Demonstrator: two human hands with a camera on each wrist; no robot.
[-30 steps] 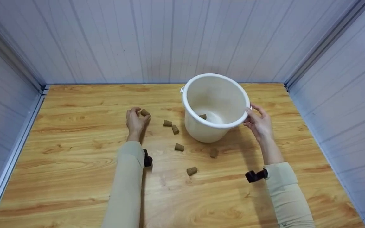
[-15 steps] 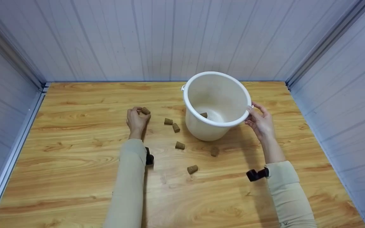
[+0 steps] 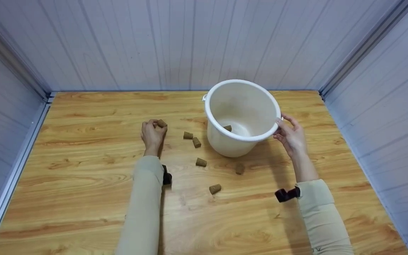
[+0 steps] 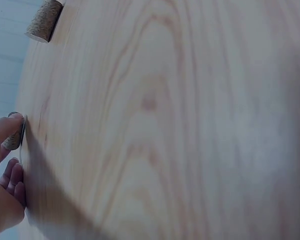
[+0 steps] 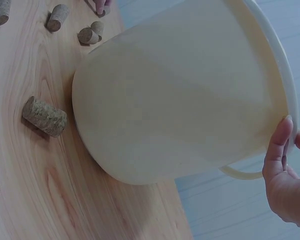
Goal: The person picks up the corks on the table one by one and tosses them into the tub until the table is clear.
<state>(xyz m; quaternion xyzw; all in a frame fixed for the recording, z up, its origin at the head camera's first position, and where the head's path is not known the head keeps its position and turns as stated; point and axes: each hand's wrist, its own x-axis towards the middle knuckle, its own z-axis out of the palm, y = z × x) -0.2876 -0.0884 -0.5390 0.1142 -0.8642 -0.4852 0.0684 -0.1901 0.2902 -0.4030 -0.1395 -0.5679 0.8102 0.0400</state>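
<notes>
My left hand is low over the wooden tabletop, left of the bucket, pinching a cork stopper between thumb and fingers. In the left wrist view this cork shows partly behind the thumb. My right hand grips the rim of a white plastic bucket on its right side, thumb on the rim. One cork lies inside the bucket. Two corks lie close together between my left hand and the bucket, the nearer to it being a tapered cork. The right wrist view shows the bucket's side and a cork beside its base.
More corks lie in front of the bucket: a cork near its left front, a cork in its shadow, and a cork farther forward. Panelled walls enclose the wooden table at the back and both sides.
The fingers of my left hand have closed on the cork, drawing it slightly inward. My right hand stays on the bucket's rim. The whole head view has shifted slightly.
</notes>
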